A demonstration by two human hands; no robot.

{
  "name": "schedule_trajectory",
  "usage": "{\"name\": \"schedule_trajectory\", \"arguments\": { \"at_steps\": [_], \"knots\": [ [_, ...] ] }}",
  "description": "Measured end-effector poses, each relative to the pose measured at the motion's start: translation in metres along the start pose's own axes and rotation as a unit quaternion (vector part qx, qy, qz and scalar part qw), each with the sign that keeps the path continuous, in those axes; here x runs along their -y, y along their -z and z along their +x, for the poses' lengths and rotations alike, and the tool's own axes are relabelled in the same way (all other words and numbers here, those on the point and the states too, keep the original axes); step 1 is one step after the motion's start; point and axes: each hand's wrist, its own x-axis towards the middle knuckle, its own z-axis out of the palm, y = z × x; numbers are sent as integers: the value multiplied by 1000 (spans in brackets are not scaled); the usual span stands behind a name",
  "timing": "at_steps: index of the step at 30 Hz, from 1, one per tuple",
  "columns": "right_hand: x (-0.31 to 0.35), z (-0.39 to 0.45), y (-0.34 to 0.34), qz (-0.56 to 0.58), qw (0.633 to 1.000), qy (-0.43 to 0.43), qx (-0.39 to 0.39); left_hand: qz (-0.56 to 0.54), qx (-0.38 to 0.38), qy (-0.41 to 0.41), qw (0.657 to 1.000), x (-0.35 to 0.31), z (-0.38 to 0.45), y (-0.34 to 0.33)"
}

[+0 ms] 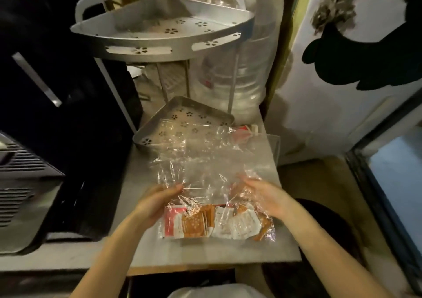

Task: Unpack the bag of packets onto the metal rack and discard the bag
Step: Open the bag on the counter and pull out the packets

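Observation:
A clear crinkled plastic bag (205,160) lies on the grey counter (205,252), its open end stretching toward the rack. Several orange, red and white packets (217,222) bunch in its near end. My left hand (157,202) grips the bag's left side beside the packets. On the right edge, my right hand (267,195) pinches the plastic. Behind stands the two-tier metal rack: an upper shelf (159,39) with flower-shaped holes and nothing visible on it, and a lower shelf (178,115) partly covered by the bag. One red-and-white packet (245,131) lies by the lower shelf's right corner.
A dark appliance (57,103) fills the left side. A large clear water bottle (246,69) stands behind the rack. A white wall and a window frame (376,172) close the right. A white bag-lined bin (217,291) shows below the counter edge.

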Motion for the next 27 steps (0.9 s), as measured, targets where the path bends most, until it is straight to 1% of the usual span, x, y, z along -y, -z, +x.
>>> {"name": "schedule_trajectory", "arguments": {
  "at_steps": [3,6,8,10,12,13,14,15,16,17,18,19,20,21,22,23,24,27],
  "knots": [
    [-5,2,1,-48,999,13,-13,41,-31,-20,998,6,4,1],
    [-7,7,7,-146,986,37,-69,96,-77,-36,992,10,7,0],
    [-6,6,11,-170,981,47,-83,133,-119,-45,983,13,9,2],
    [-3,3,15,-192,975,46,-100,134,-116,-54,983,15,10,4],
    [4,-1,17,-237,961,60,-126,124,-113,-63,984,13,8,4],
    [10,-4,16,-258,953,81,-139,127,-131,-76,980,10,7,2],
    [14,-6,15,-274,943,111,-149,140,-166,-93,972,8,7,0],
    [20,-10,13,-291,933,144,-158,168,-211,-123,955,4,6,-3],
    [27,-13,11,-310,919,179,-166,216,-262,-165,926,0,6,-7],
    [34,-14,9,-338,900,213,-172,284,-309,-215,882,-4,5,-11],
    [41,-15,5,-378,877,240,-176,359,-342,-271,825,-8,5,-17],
    [48,-16,1,-421,852,257,-173,425,-352,-322,769,-10,6,-21],
    [54,-13,-5,-459,831,266,-164,478,-338,-361,726,-12,7,-29],
    [61,-9,-11,-489,815,275,-144,519,-307,-383,700,-11,9,-36],
    [67,-3,-17,-514,801,282,-121,549,-269,-391,688,-9,13,-44],
    [73,5,-23,-532,790,289,-97,572,-234,-387,685,-5,17,-52],
    [78,14,-29,-538,788,289,-77,591,-208,-377,682,-1,21,-59],
    [93,40,-44,-534,802,265,-33,626,-192,-349,671,9,35,-70]
  ]
}}
